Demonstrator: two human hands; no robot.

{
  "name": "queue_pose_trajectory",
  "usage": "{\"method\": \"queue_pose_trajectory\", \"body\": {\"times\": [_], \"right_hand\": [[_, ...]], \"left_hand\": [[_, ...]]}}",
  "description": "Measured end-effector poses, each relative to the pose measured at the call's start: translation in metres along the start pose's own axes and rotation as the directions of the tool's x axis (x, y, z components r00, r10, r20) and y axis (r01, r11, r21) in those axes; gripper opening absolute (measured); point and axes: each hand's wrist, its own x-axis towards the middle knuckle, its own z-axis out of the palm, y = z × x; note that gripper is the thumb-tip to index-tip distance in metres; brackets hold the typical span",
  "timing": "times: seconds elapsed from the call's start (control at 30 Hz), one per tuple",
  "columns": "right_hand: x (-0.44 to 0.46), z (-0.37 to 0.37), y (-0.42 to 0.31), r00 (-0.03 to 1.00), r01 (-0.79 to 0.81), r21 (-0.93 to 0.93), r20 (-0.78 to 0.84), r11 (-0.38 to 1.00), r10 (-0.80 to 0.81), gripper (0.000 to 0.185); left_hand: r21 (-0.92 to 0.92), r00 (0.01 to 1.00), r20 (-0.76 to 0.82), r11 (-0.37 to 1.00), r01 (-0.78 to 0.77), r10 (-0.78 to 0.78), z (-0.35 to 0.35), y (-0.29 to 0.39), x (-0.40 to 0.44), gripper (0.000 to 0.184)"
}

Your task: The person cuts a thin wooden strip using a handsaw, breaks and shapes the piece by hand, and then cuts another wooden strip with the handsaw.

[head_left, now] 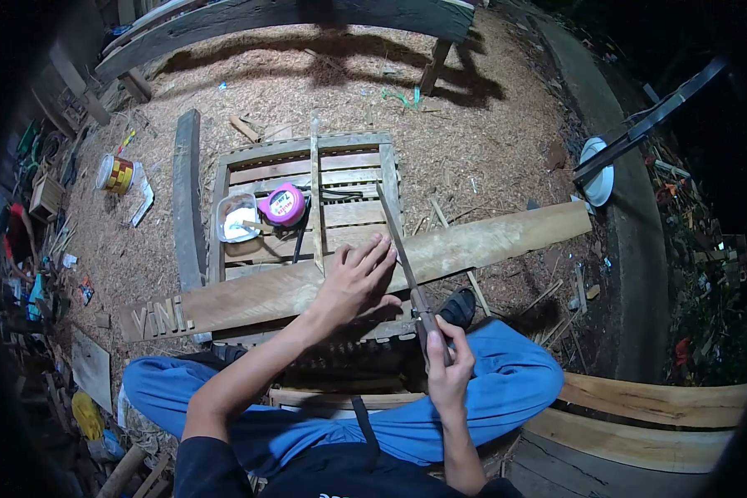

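Note:
My left hand [354, 278] lies on a long wooden plank [506, 236], its fingers stretched out and its thumb apart. Whether anything is under the palm is hidden. Its fingertips are close beside the blade of a long, narrow-bladed hand tool [404, 259]; whether it is a saw or a knife I cannot tell. My right hand [448, 365] is closed around the tool's handle, and the blade slants across the plank, pointing away from me. A thin wooden strip [315, 191] reaches the plank near my left hand. Several short wood pieces [164, 317] sit at the plank's left end.
A slatted wooden platform [353, 214] is under the plank. On it stand a pink tape measure [283, 204] and a clear tub [237, 219] with white contents. A grey beam [187, 191] lies left of it. A wooden bench [290, 33] stands ahead; boards [656, 402] lie right.

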Motion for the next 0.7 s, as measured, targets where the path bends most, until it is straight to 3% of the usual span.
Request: {"method": "queue_pose_trajectory", "body": {"times": [0.13, 0.2, 0.27, 0.4, 0.53, 0.67, 0.7], "right_hand": [[0.005, 0.003, 0.007, 0.994, -0.105, 0.052, 0.013, 0.993, 0.104, 0.031], [-0.003, 0.005, 0.01, 0.997, 0.066, 0.055, -0.048, 0.996, -0.064, 0.03], [-0.008, -0.013, 0.005, 0.986, -0.164, 0.079, 0.036, 0.983, 0.161, 0.03], [0.011, 0.009, 0.002, 1.0, -0.004, -0.027, -0.011, 1.0, 0.004, 0.032], [-0.009, -0.01, 0.007, 0.999, -0.035, -0.001, -0.002, 0.999, 0.035, 0.03], [0.006, 0.011, 0.009, 0.999, 0.038, 0.028, -0.039, 0.999, -0.037, 0.029], [0.008, 0.011, -0.001, 0.995, -0.101, 0.037, -0.009, 0.994, 0.101, 0.03]], "left_hand": [[0.054, 1.0, -0.019, 0.998, 0.025, -0.024, 0.009, 0.005, -0.005, 0.078], [0.045, 1.0, -0.009, 0.999, 0.013, -0.013, 0.005, 0.003, -0.003, 0.075], [0.022, 1.0, -0.016, 1.0, 0.013, -0.012, 0.004, 0.003, -0.001, 0.074], [0.027, 0.999, -0.036, 0.999, 0.033, -0.032, 0.006, 0.008, -0.005, 0.074], [0.029, 0.998, -0.052, 0.999, 0.023, -0.021, 0.006, 0.004, -0.001, 0.075], [-0.006, 0.999, -0.039, 1.0, 0.027, -0.027, 0.008, 0.003, -0.001, 0.074], [-0.016, 0.998, -0.05, 0.999, 0.033, -0.034, 0.008, 0.006, -0.003, 0.073]]}}
